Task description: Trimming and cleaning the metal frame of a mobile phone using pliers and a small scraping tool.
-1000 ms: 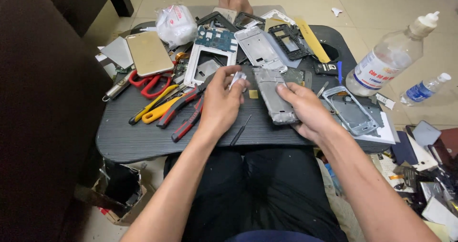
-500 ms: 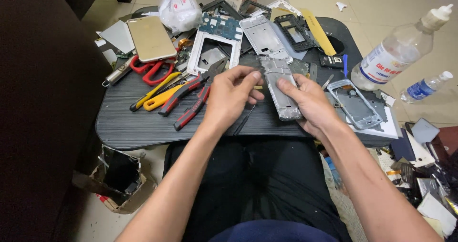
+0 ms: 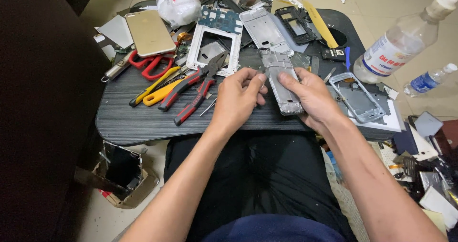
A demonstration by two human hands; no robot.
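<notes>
My right hand [image 3: 312,99] holds a bare silver phone frame [image 3: 281,79] from the right side, thumb pressed on its middle. My left hand [image 3: 238,99] is at the frame's left edge, fingers curled and pinching at that edge; whether something small sits between the fingertips is hidden. Both hands hover just above the dark oval table [image 3: 138,120], near its front edge.
Red-handled pliers [image 3: 193,96], yellow-handled tools [image 3: 157,91] and red scissors [image 3: 150,63] lie left of my hands. A gold phone [image 3: 149,33], a white frame with circuit board [image 3: 214,41], other phone frames [image 3: 358,98], a plastic bag [image 3: 179,3] and two bottles [image 3: 396,46] surround them.
The view has shifted so the table sits higher and closer. My left hand has drawn in against the frame's left edge, and the frame has been lifted slightly and tilted in my right hand.
</notes>
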